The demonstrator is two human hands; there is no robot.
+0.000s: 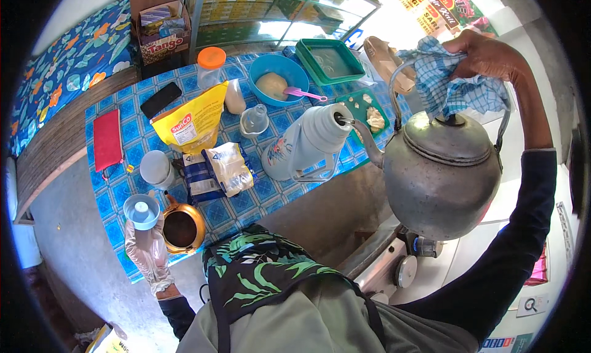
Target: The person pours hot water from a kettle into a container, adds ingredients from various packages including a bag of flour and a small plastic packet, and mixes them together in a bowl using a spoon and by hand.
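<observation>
The person's right hand is closed around the handle of a large grey metal kettle, with a folded blue-and-white checked cloth bunched between palm and metal — probably a guard against heat, and padding for what looks like a heavy load. The kettle is held up beside the table, its spout reaching the open mouth of a pale-blue vacuum flask, where a thin stream seems to run between them. The flask stands near the front edge of the blue-patterned tablecloth, a place that likely spares the arm a long reach across the other goods. The left hand, in a thin translucent glove, has its fingers curled round a pale-blue cup-shaped lid, held well apart from the flask, presumably to keep its mouth clear. Just beside that hand sits a gold-coloured pot; farther back, a blue bowl holds dough.
</observation>
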